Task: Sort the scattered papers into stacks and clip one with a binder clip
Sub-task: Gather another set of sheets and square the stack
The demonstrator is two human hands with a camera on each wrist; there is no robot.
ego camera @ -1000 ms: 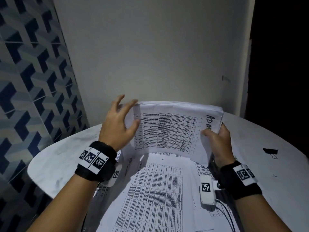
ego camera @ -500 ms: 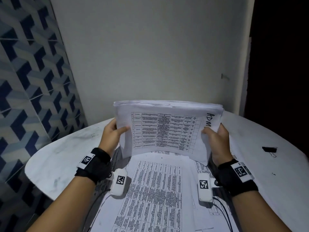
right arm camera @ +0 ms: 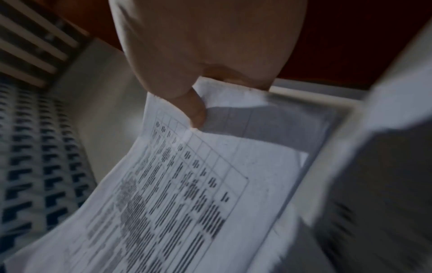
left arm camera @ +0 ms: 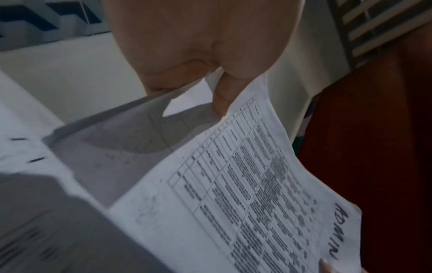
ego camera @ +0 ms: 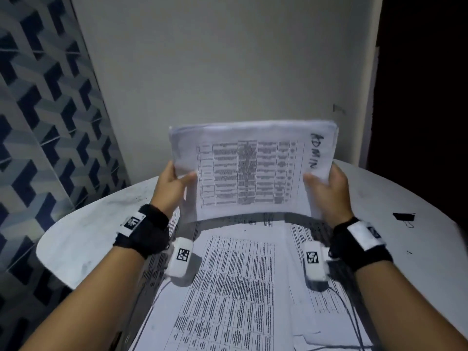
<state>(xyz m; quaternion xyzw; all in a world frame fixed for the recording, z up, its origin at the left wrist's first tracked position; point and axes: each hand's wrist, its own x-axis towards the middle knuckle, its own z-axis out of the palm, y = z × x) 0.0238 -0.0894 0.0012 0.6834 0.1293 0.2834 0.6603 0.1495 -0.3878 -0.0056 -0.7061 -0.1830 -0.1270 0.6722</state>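
Note:
I hold a thick stack of printed papers point(ego camera: 250, 171) upright above the white round table point(ego camera: 83, 239), its front sheet marked "ADMIN" by hand. My left hand point(ego camera: 174, 183) grips the stack's left edge, thumb on the front sheet. My right hand point(ego camera: 326, 188) grips the right edge the same way. The left wrist view shows the stack point(left arm camera: 245, 184) pinched under my thumb point(left arm camera: 221, 99); in the blurred right wrist view my thumb point(right arm camera: 194, 110) presses the papers point(right arm camera: 175, 194). A black binder clip point(ego camera: 404, 217) lies on the table at the right, apart from both hands.
More printed sheets point(ego camera: 235, 287) lie flat on the table under my forearms, some spread to the right point(ego camera: 326, 295). A plain wall point(ego camera: 228, 59) stands close behind the table, a patterned tiled wall point(ego camera: 43, 122) at the left. Thin cables point(ego camera: 354, 312) trail from the right wrist.
My left hand, spread open beside the stack a second ago, has closed on its left edge. Both hands have lifted the stack a little higher off the table.

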